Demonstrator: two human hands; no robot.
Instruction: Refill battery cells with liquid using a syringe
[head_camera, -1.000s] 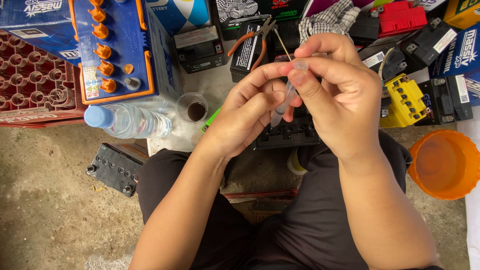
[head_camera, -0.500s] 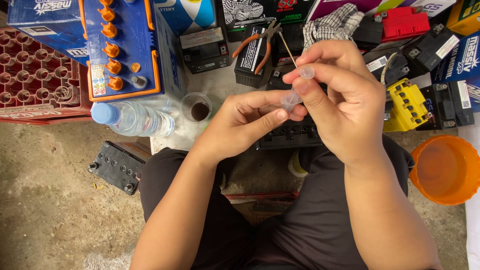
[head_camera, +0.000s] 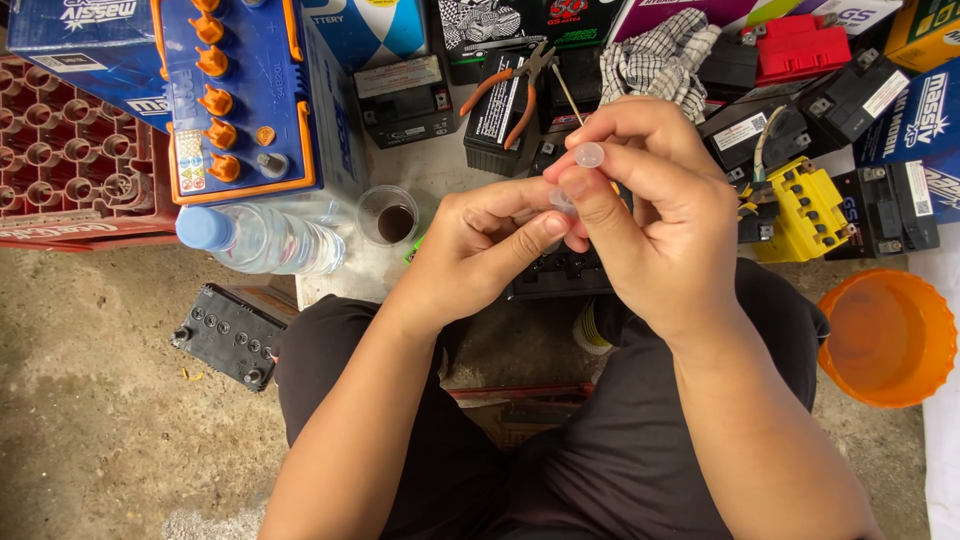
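The right hand (head_camera: 655, 215) pinches a small clear tube (head_camera: 588, 156) between its thumb and fingertips. The tube's round end faces up toward the camera, so its long way runs up and down, and most of it is hidden inside the fingers. The left hand (head_camera: 490, 245) sits at 9 o'clock from the tube, just beside it. Its thumb and finger are pinched together on a tiny clear piece (head_camera: 560, 198) right under the tube, touching the right fingers. Both hands are gripping, not loose. The right hand is the nearer one to the tube, since it holds it.

Under the hands lies a small black battery (head_camera: 560, 272).

At 10 o'clock is a big blue battery (head_camera: 245, 95) with a row of orange caps. Its little sticker is a tall strip with many colours. At 9 o'clock a clear water bottle (head_camera: 262, 238) with a blue cap lies on its side. Next to it stands a small clear cup (head_camera: 388, 215) with dark liquid inside. At 12 o'clock, orange-handled pliers (head_camera: 515, 85) rest on a black box. At 3 o'clock is a yellow battery (head_camera: 805, 212), and at 4 o'clock an orange bowl (head_camera: 888, 338).
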